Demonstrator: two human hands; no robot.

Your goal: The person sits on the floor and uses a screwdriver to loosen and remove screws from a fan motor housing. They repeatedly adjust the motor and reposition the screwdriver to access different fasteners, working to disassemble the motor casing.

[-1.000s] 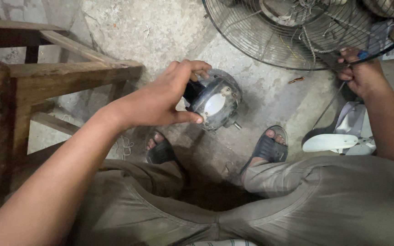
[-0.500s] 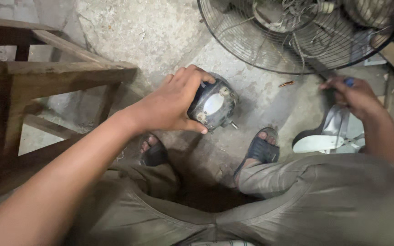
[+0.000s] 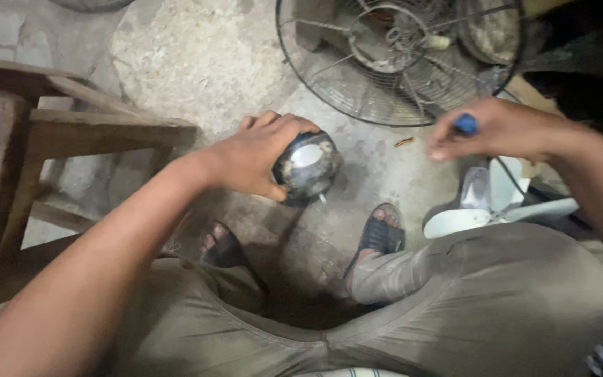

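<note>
From the head view, the left hand (image 3: pixel 256 157) gripped a round, shiny metal motor housing (image 3: pixel 307 167), holding it just above the rough concrete floor (image 3: pixel 197 63). A second earlier the right hand (image 3: pixel 497 129) had reached down beside the white plastic fan blade (image 3: pixel 486 209); now it had lifted, closed around a blue-handled tool (image 3: pixel 465 123), right of the housing. Beyond the housing lay a rusty wire fan guard (image 3: pixel 399 63); left of it stood a worn wooden stool (image 3: pixel 71 132).
</note>
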